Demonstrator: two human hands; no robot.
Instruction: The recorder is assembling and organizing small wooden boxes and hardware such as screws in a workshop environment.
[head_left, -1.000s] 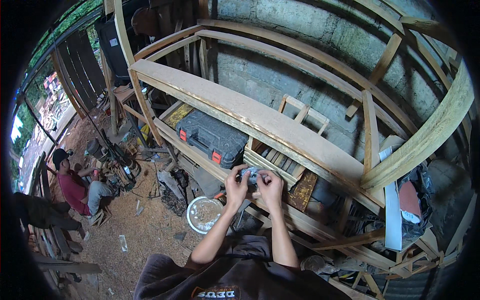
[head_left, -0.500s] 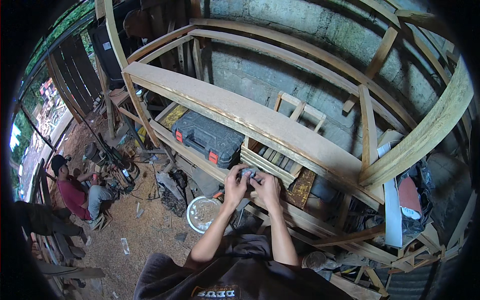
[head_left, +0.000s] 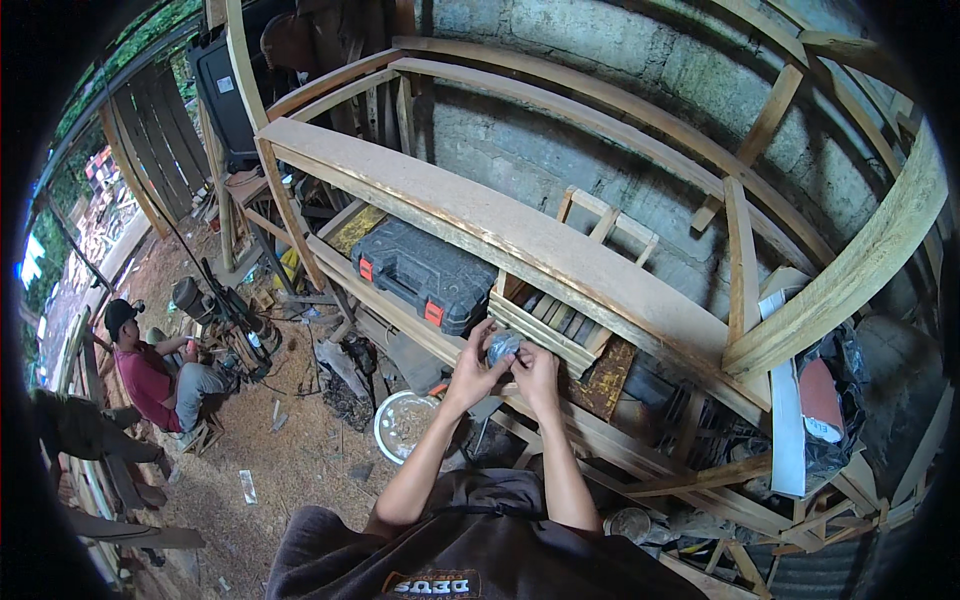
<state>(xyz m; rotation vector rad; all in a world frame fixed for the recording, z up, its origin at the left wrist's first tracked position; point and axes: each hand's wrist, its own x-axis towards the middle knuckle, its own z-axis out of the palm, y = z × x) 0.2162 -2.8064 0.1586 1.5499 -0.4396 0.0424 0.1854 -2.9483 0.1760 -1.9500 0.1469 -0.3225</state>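
Note:
In front of me, over the lower rail of a wooden frame, my left hand (head_left: 473, 371) grips a small shiny bluish-grey thing (head_left: 502, 347) that looks like clear plastic, perhaps a packet or a roll. My right hand (head_left: 537, 377) pinches at its right edge, thumb and fingers pressed together. What those right fingertips hold exactly is partly hidden. Just beyond the hands stands a slatted wooden crate (head_left: 540, 335). A black tool case (head_left: 425, 272) with orange latches lies to its left.
A long wooden beam (head_left: 480, 230) crosses beyond my hands. Below left sits a white bucket (head_left: 380, 428). A curved timber (head_left: 850, 270) and an open box (head_left: 787, 425) stand at right. Another person (head_left: 155, 370) sits low at left on the sawdust-strewn ground.
More of the shiny bluish thing shows now between my hands. The right hand has drawn slightly lower, its fingers more closed. The whole view has shifted a little.

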